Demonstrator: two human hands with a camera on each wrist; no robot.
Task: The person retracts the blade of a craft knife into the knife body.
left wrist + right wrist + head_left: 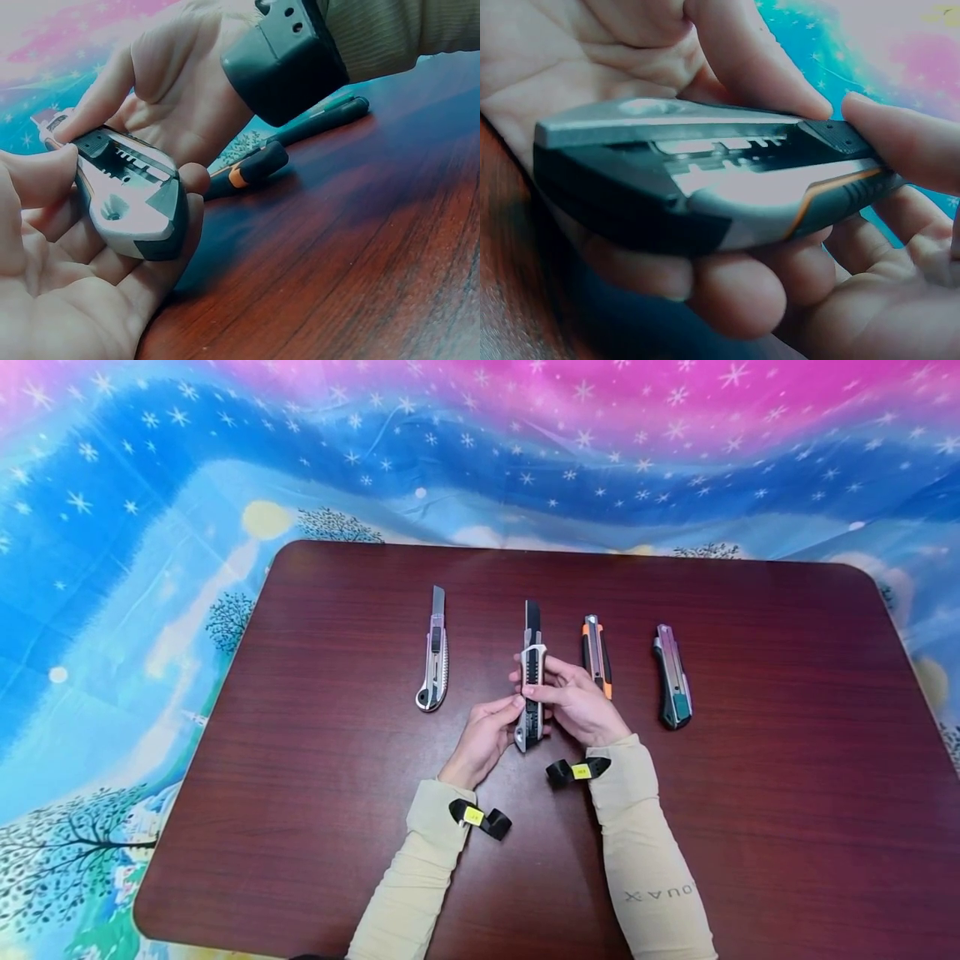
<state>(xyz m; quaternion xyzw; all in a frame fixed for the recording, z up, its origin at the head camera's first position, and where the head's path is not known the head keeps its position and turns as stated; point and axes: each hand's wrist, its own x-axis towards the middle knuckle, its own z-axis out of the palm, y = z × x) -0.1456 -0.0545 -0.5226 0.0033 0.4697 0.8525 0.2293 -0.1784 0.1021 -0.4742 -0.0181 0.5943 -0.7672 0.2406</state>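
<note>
Both hands hold a grey and black utility knife above the table, its dark blade extended and pointing away. My left hand supports the handle from the left, fingers curled beneath and thumb on top. From the right, my right hand grips the same handle, its thumb by the black slider. In the left wrist view the two thumbs meet near the slider of the knife. To the left lies a silver utility knife with its blade out. An orange and black utility knife lies partly behind the right hand.
Farther right lies a utility knife with a black and green handle. All rest on a dark red-brown table with rounded corners. A colourful printed cloth hangs behind it. Each wrist wears a black camera strap.
</note>
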